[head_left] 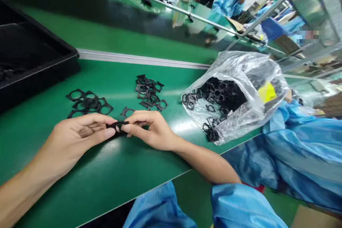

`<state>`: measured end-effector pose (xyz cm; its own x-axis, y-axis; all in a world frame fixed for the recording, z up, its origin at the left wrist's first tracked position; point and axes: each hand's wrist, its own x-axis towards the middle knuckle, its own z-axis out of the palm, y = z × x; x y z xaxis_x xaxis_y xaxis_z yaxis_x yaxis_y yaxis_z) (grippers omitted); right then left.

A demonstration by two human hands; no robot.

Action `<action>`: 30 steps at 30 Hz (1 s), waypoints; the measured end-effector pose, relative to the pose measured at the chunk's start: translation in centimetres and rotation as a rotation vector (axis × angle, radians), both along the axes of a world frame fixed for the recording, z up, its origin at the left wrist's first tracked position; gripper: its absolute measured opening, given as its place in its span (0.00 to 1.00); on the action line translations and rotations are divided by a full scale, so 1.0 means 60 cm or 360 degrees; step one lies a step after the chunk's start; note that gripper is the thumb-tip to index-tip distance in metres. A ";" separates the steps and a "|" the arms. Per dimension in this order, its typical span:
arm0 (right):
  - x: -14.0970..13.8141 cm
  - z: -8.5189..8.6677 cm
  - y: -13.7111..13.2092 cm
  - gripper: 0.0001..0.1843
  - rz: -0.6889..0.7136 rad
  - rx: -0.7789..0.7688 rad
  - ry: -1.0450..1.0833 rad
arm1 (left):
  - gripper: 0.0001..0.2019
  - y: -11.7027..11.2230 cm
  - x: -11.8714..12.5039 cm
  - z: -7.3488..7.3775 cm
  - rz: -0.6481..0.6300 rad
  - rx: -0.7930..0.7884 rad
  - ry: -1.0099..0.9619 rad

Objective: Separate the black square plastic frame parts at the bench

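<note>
Between my two hands, just above the green tabletop (149, 160), is a small black plastic part (117, 124), seen nearly edge-on. My left hand (80, 135) pinches its left end between thumb and fingers. The right end is pinched by my right hand (149, 128), whose fingers hide some of it. Behind my left hand lies a loose pile of flat black ring-shaped parts (89, 103). A second pile of small black parts (148, 91) lies farther back, beyond my right hand. One single ring part (127, 111) rests just behind my fingers.
A clear plastic bag (248, 67) full of black parts lies open at right, some spilling from its mouth. A black tray (53, 57) stands at left. A metal strip (139, 60) runs along the back. Someone in blue sleeves (307, 131) is close by on the right.
</note>
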<state>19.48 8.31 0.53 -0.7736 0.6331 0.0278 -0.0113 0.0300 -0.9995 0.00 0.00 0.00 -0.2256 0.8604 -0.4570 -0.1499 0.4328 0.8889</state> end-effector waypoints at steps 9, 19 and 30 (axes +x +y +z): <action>0.001 0.002 -0.002 0.11 -0.0059 0.0407 -0.0167 | 0.18 0.003 0.002 0.009 -0.0064 0.0075 0.0410; -0.001 0.003 0.004 0.21 -0.0048 -0.0085 -0.0052 | 0.20 -0.003 -0.020 -0.024 -0.0468 0.0052 -0.0110; -0.006 0.005 0.001 0.25 0.0007 -0.0640 0.0091 | 0.16 -0.002 -0.013 -0.014 -0.0541 0.0205 -0.0225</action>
<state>19.12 8.39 0.86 -0.7809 0.5988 -0.1780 -0.0667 -0.3632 -0.9293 -0.81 -0.15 -0.86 0.1395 0.9277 -0.3464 -0.1423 0.3650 0.9201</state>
